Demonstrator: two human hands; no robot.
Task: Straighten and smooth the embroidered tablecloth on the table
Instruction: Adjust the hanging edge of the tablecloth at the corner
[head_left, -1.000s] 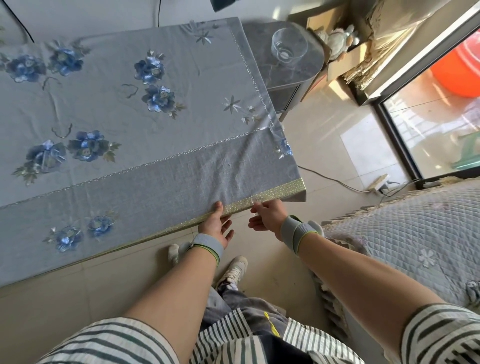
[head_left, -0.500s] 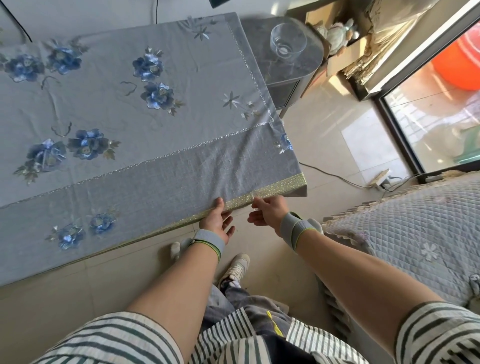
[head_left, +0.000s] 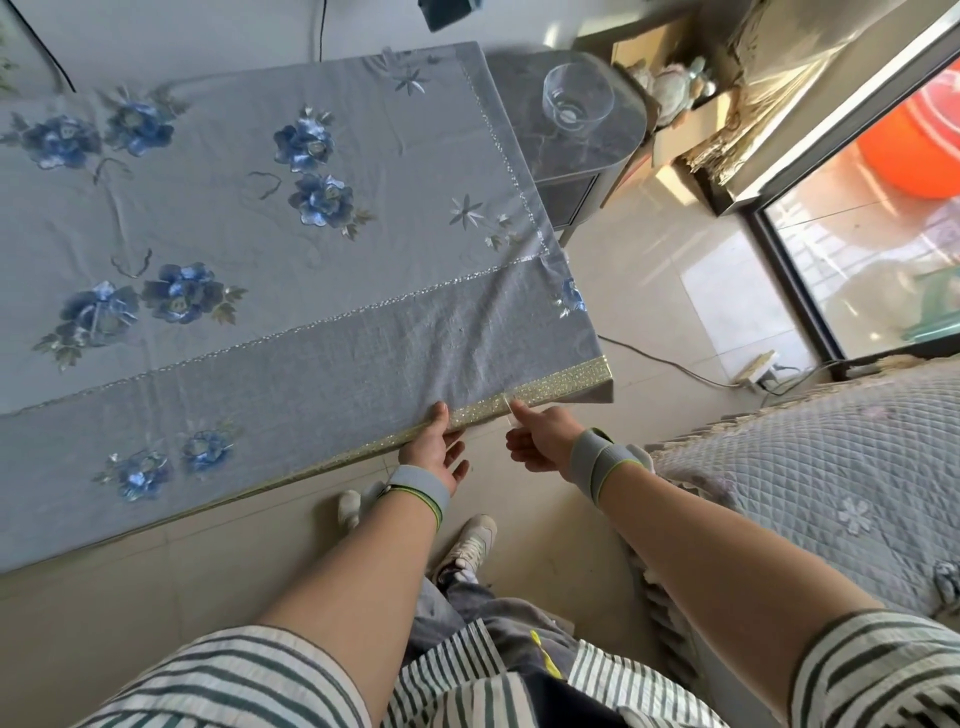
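- While hem-straightening seemed in hand, left hand (head_left: 434, 448) and right hand (head_left: 540, 439) each pinched trim (head_left: 563, 376), just left of cloth (head_left: 260, 218) corner.
- Next, likely: even tug, then smoothing.

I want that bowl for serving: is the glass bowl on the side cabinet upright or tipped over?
Upright: the glass bowl stands rim up on the side cabinet, base flat on its top.

tablecloth (head_left: 260, 223): matt grey woven cloth, you'll see satin-shiny blue embroidery (head_left: 322, 200) | trim (head_left: 550, 387): glittery gold, rough | bowl (head_left: 576, 98): clear glossy glass | floor (head_left: 649, 291): smooth shiny tile | your wristband (head_left: 418, 486): soft grey knit
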